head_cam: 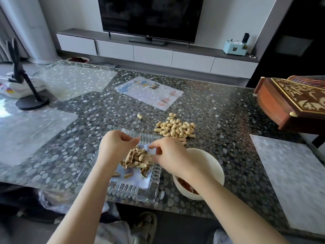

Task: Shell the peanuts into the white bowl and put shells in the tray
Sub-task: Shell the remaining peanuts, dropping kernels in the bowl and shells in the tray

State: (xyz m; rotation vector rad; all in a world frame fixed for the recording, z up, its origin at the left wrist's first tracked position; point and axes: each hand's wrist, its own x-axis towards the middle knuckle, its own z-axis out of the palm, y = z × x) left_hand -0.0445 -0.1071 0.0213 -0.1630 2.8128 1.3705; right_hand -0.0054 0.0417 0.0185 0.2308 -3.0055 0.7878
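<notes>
Drop the shells over the middle of the tray

The shells [135,160] lie in a loose heap in the far half of the glass tray [133,193], with a few scraps scattered nearer the person. Both hands hover right above that heap. The left hand [117,147] has its fingers curled and its thumb against the forefinger; whether a scrap sits between them I cannot tell. The right hand [170,153] curls its fingertips down to the edge of the heap, touching or just beside a piece of shell; gripping or letting go, I cannot tell.

The step in hand looks like shedding shell. To do it well, open the fingers low and over the bare near half of the tray, since the heap is piling up toward the right rim and bits could slide over toward the white bowl [211,166], which stands just beside the tray. Red kernels [184,184] already lie in the bowl, so keep husk crumbs away from it and brush the fingertips clean over the tray.

The unshelled peanuts [175,129] sit in a pile just beyond the tray and bowl, within easy reach of the right hand, and a good many remain. One stray peanut [139,116] lies apart on the counter [219,111], farther back
</notes>
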